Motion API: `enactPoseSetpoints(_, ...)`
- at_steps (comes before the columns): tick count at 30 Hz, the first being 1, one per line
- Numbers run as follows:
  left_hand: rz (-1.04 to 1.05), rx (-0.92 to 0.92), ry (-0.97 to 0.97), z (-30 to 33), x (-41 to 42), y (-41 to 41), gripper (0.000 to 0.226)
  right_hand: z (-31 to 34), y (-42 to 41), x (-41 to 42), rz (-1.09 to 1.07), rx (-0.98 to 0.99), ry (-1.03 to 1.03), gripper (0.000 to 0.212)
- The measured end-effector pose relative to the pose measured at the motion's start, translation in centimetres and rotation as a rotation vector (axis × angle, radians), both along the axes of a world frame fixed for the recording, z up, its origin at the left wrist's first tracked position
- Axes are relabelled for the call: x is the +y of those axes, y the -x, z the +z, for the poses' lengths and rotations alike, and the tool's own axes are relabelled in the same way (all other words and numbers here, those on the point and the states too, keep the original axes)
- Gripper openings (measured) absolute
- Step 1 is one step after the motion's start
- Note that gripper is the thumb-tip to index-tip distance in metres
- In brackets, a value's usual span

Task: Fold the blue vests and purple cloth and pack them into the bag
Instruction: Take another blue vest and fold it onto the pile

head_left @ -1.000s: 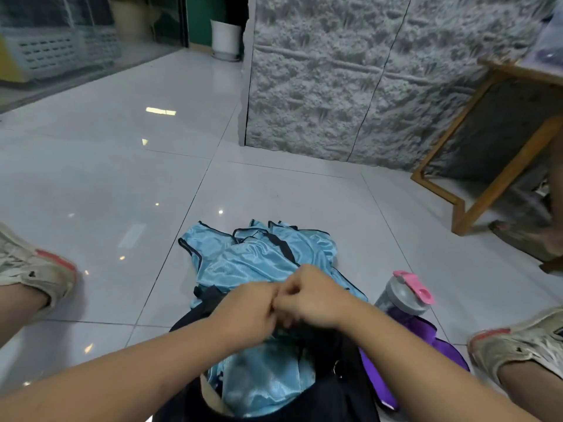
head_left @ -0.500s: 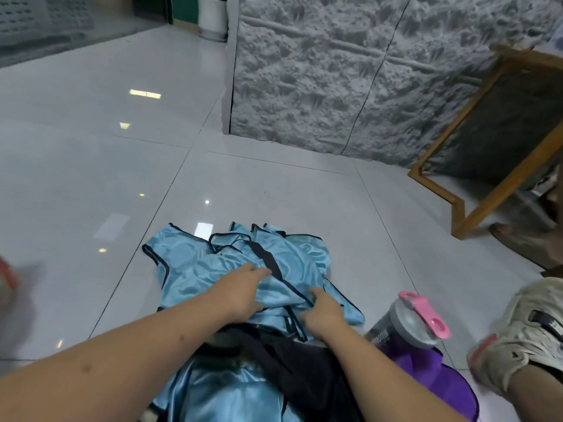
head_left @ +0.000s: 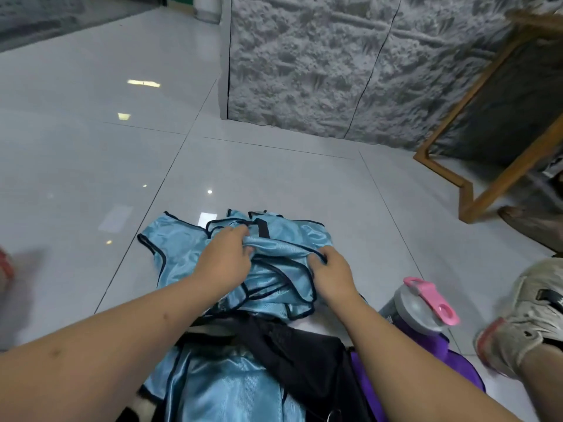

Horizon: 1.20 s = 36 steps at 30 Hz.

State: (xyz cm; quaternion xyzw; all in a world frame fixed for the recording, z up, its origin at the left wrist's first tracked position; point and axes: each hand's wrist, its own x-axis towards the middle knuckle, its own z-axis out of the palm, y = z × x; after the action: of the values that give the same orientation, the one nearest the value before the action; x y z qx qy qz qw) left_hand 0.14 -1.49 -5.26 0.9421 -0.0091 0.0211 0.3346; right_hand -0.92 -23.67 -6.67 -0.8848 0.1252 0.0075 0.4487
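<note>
The pile of blue vests (head_left: 243, 257) lay on the white tiled floor (head_left: 274, 178), a little below the centre of the frame, and both hands were already on it. It lay directly ahead of the hands, beyond the black bag (head_left: 292, 345), which sat lower in the frame, between the two forearms. The left hand (head_left: 224, 261) rested near the middle of the heap, its fingers curled round a raised fold of the top vest. The right hand (head_left: 333, 274) pinched the dark-trimmed edge of the same fold, just to the right. The two hands were near each other but apart, and the cloth made a ridge between them. The heap ran mostly from left to right in the frame, with one loose flap spreading to the left, nearer to the left hand.

The vests looked thin and shiny, light blue with black piping, and they were crumpled, not flat. I judged the fabric slippery, so a fold could slide open easily. More blue fabric (head_left: 225, 388) lay at the bottom centre of the frame, at the bag. The purple cloth (head_left: 374, 379) lay at the lower right, beside the bag, under a bottle with a pink lid (head_left: 417, 309).
</note>
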Motion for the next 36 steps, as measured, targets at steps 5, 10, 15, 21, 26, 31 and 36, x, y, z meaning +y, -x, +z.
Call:
enactPoseSetpoints(5, 0.09, -0.151, 0.112, 2.7, 0.4, 0.6, 0.01, 2.2, 0.4, -0.3, 0.011, 0.044, -0.133, 0.018)
enactPoseSetpoints(10, 0.166, -0.108, 0.204, 5.1, 0.2, 1.9, 0.026, 6.0, 0.7, 0.6, 0.033, 0.133, -0.458, 0.023)
enactPoseSetpoints(15, -0.08, 0.238, 0.262, 5.8, -2.6, 3.9, 0.07, 8.6, 0.6, 2.6, 0.116, 0.109, -0.551, 0.019)
enactPoseSetpoints(21, -0.003, 0.315, 0.906, 6.2, -2.5, 3.4, 0.029, 9.4, 0.2, 3.2, 0.066, 0.088, -0.484, 0.011)
enactPoseSetpoints(26, 0.145, 0.192, 1.156, 8.5, -0.3, 2.2, 0.015, 8.9, -0.2, 1.9, -0.069, 0.114, -0.432, 0.015)
enactPoseSetpoints(31, 0.189, 0.132, 1.252, 9.8, 1.8, 1.5, 0.021, 8.5, -0.5, 1.6, -0.122, 0.118, -0.389, 0.009)
enactPoseSetpoints(36, 0.111, 0.161, 1.339, 11.2, 1.7, 1.6, 0.011, 8.7, -0.5, 2.0, -0.128, 0.06, -0.38, 0.014)
